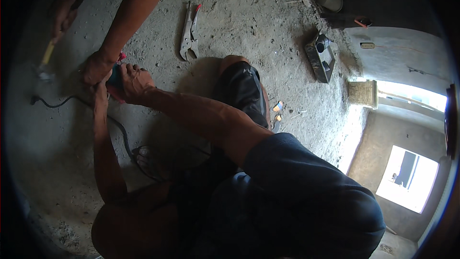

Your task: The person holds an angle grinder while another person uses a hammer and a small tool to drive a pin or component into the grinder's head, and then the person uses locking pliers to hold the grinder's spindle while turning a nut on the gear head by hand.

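Right hand [136,83] on tool [114,80]; gritty grey floor [235,24]; plain wall [376,136], bright window [413,184].

Looks like a half-finished building to me, basically a construction site, what with that rough, gritty concrete floor [268,24], the bare grey wall [376,141] around a bright window opening [412,182], locking pliers [186,43] lying about and a yellow-handled hammer [47,53] out too.

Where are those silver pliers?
The pliers lie on the floor in the head view, left of centre near the top, up and right from the person's right hand.
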`<state>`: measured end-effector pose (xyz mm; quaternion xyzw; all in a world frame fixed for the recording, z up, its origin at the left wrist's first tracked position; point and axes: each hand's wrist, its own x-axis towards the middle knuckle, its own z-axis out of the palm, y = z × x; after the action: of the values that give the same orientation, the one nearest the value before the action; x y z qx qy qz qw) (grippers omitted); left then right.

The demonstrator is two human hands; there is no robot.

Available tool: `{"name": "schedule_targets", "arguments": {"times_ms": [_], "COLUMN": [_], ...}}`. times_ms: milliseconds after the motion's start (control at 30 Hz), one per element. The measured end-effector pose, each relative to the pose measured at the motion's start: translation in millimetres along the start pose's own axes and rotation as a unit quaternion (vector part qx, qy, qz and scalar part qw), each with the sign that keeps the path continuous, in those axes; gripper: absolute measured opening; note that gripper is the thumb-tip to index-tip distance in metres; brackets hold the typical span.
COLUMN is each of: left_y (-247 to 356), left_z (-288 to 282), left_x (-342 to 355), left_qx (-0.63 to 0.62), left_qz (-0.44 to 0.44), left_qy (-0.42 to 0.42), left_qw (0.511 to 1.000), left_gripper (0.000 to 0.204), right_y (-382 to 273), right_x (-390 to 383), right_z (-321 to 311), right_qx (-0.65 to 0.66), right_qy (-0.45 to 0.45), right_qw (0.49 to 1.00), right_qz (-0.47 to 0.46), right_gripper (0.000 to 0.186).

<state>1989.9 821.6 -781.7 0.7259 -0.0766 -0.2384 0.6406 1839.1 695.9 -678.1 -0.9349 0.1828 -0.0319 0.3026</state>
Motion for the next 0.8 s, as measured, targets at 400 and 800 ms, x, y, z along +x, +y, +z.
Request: {"name": "schedule_targets", "arguments": {"times_ms": [400,800], "left_y": [28,22], "left_z": [7,10], "left_x": [-15,-22], "left_qx": [-0.007,0.115], "left_qz": [0.064,0.165], "left_qy": [-0.028,0.012], "left_qw": [0.998,0.979], "left_gripper": [0.035,0.060], "right_y": [3,-3], "right_x": [1,2], "right_z": [0,-7], "right_qx": [0.006,-0.033], "right_qy": [-0.024,-0.001], "right_qw": [1.000,0.999], "right_qz": [-0.002,-0.028], "right_gripper": [0.085,0.073]}}
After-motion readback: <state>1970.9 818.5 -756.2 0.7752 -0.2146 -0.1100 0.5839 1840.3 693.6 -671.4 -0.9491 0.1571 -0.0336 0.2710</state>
